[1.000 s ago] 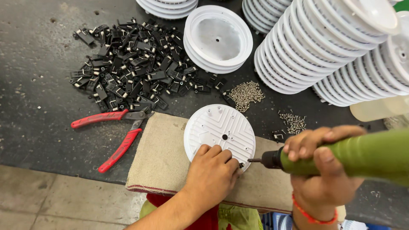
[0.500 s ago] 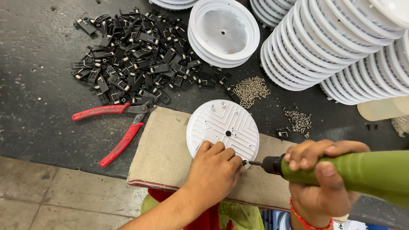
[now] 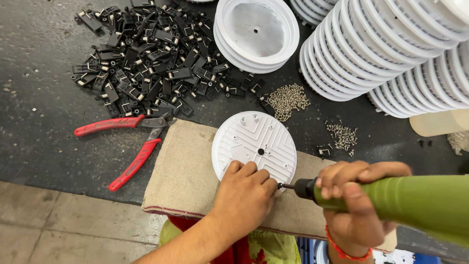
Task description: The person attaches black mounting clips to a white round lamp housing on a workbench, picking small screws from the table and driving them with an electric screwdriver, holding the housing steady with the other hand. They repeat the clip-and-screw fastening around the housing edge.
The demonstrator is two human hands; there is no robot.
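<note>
While the left hand (image 3: 244,193) presses its fingers flat on the white disc (image 3: 254,144), the right hand (image 3: 359,200), wrapped around the green screwdriver (image 3: 415,203), should keep its bit square at the disc's near rim.

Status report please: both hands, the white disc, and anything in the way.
Left hand pressed on white ribbed disc, disc flat on burlap pad. Right hand gripping green power screwdriver, bit at disc's near edge. Red-handled pliers lie left, apart.

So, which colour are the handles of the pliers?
Red, seen in the head view: pliers.
</note>
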